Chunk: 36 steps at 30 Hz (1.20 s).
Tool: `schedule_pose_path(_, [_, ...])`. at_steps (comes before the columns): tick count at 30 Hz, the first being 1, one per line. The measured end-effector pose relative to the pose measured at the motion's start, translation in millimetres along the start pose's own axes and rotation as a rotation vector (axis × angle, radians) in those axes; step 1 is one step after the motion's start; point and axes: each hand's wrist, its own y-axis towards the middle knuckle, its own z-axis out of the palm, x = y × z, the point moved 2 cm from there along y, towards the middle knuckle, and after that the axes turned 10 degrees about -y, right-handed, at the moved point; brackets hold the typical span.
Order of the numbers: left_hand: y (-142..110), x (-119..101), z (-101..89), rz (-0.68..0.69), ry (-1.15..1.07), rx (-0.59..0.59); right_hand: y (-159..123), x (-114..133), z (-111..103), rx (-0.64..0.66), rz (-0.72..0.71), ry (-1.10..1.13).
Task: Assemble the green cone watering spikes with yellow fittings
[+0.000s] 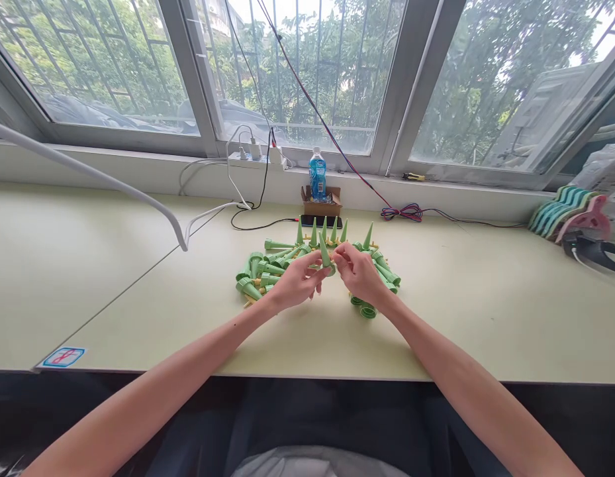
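Note:
My left hand (298, 281) and my right hand (359, 271) meet over the middle of a pale green table (138, 298). Between their fingertips stands a green cone-shaped plastic spike (326, 253), tip up; both hands pinch it. A heap of the same green spikes (265, 268) lies left of my hands, more lie at the right (386, 270). Several spikes (331, 232) stand upright in a row behind my hands. Green ring caps (367, 310) lie under my right wrist.
A water bottle (317, 173) stands in a small cardboard box (321, 202) by the window sill, a dark phone (321, 220) before it. Cables (401, 212) and a power strip (260, 156) run along the sill. White tube (113, 189) crosses left. Stacked coloured items (568, 212) sit far right.

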Motion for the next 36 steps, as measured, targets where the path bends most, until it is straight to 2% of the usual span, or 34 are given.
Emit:
schedule_pose_path(8, [-0.6,-2.9,0.8,0.033,0.111,-0.050,-1.3,1.3,-0.1,0.011,0.026,0.054])
schedule_pose_path(15, [-0.5,-2.6,1.0,0.164,0.286,-0.119,-0.5,2.3,-0.4,0.008,0.051,0.059])
schedule_pose_path(19, [-1.0,-4.7,1.3,0.135,0.315,-0.129,-0.2,3.2,-0.1,-0.004,0.053,0.069])
schedule_pose_path(24, [-0.6,-8.3,1.6,0.019,0.165,-0.140,-0.5,2.6,2.1,-0.027,0.063,0.067])
schedule_pose_path(31, [1.4,-2.0,-1.8,-0.334,-0.305,-0.094,-0.2,-1.3,2.0,-0.070,0.043,0.041])
schedule_pose_path(36, [2.8,3.7,-4.3,-0.493,-0.505,-0.119,-0.7,-1.0,1.0,-0.063,0.022,0.011])
